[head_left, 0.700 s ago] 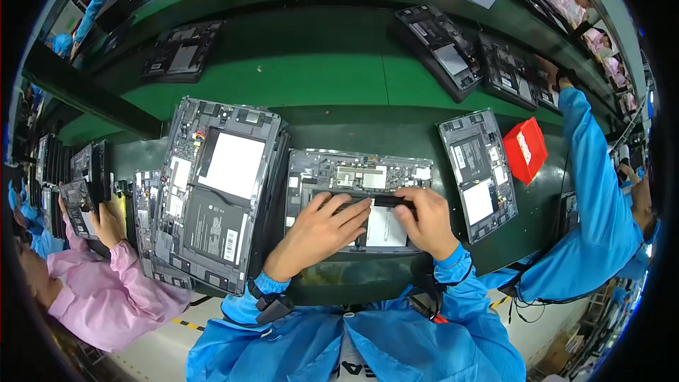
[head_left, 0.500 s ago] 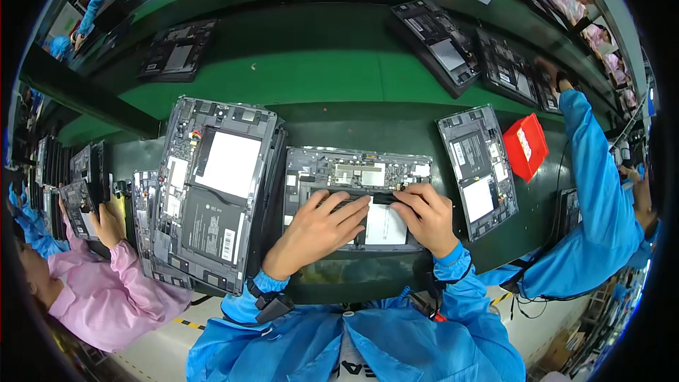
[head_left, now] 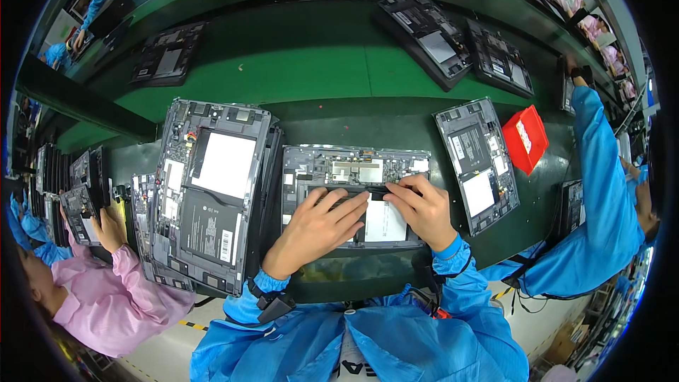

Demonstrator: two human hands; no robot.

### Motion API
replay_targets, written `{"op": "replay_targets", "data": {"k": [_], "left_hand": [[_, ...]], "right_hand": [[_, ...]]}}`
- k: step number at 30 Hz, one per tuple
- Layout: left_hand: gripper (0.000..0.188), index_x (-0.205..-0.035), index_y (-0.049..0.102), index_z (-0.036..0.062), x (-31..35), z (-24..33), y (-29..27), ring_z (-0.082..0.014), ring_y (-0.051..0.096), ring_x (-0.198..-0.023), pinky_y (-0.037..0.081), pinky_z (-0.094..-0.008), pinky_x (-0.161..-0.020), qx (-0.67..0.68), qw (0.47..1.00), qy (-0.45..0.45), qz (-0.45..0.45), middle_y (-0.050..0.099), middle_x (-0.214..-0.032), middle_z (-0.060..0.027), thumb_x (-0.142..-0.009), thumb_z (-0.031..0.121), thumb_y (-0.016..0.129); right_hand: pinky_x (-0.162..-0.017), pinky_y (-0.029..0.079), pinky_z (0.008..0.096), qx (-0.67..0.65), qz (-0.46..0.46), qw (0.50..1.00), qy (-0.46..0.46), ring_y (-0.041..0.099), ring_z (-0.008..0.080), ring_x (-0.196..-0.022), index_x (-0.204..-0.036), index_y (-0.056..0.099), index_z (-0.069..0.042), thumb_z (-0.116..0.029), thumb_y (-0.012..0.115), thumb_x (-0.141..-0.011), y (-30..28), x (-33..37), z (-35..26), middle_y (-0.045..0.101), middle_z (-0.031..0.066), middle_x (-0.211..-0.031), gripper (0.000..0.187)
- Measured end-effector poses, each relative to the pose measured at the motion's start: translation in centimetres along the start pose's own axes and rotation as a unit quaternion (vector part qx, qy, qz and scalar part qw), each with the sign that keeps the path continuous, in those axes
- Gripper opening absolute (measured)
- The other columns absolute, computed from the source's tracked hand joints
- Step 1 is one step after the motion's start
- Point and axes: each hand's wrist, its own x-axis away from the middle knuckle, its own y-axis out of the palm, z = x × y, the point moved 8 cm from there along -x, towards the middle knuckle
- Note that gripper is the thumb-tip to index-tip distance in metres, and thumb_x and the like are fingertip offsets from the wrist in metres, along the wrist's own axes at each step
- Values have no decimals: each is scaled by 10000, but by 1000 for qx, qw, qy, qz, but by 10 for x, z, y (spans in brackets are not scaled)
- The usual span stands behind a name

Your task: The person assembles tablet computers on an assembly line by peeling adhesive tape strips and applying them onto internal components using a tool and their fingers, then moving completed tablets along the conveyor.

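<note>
In front of me lies an open tablet-like device (head_left: 416,164), its circuit board along the far side and a white-covered panel (head_left: 385,223) nearer me. My left hand (head_left: 311,232) rests on its left half, fingers stretched out over the dark inner part, which they partly cover. At the middle, just below the board, the fingertips of my right hand (head_left: 423,209) pinch a thin black strip (head_left: 379,189). The strip's right end is hidden under those fingers.
To my left rises a stack of open devices (head_left: 212,219). On my right are another open device (head_left: 478,166) and a red bin (head_left: 525,140) holding small white pieces. More devices (head_left: 424,37) sit on the green surface (head_left: 304,64) beyond. Co-workers in pink (head_left: 120,297) and blue (head_left: 587,255) flank me.
My right hand has shifted slightly along the strip, its fingers more closely pinched. My left hand stays put. The right co-worker's hand has moved farther right, away from the far devices.
</note>
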Motion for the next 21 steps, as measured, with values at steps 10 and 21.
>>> {"op": "replay_targets", "data": {"k": [10, 21], "left_hand": [[382, -1241, 740, 94, 0, 2, 0, -206, 622, -1128, 502, -370, -942, -4, 1000, 6, 3, 689, -1360, 19, -890, 234, 798], [392, -1243, 737, 83, -3, -2, -3, -208, 629, -1109, 493, -370, -904, 14, 1000, 8, 9, 691, -1351, 7, -885, 229, 802]], "right_hand": [[-589, 569, 334, -15, -5, 1000, 6, 699, 204, -681, -998, 808, -53, -133, 874, -814, 1, -4, 3, 682, 45, -908, 211], [-632, 568, 390, -62, -65, 982, 169, 736, 317, -720, -884, 732, -18, -164, 815, -901, -9, -13, 16, 740, 134, -861, 169]]}}
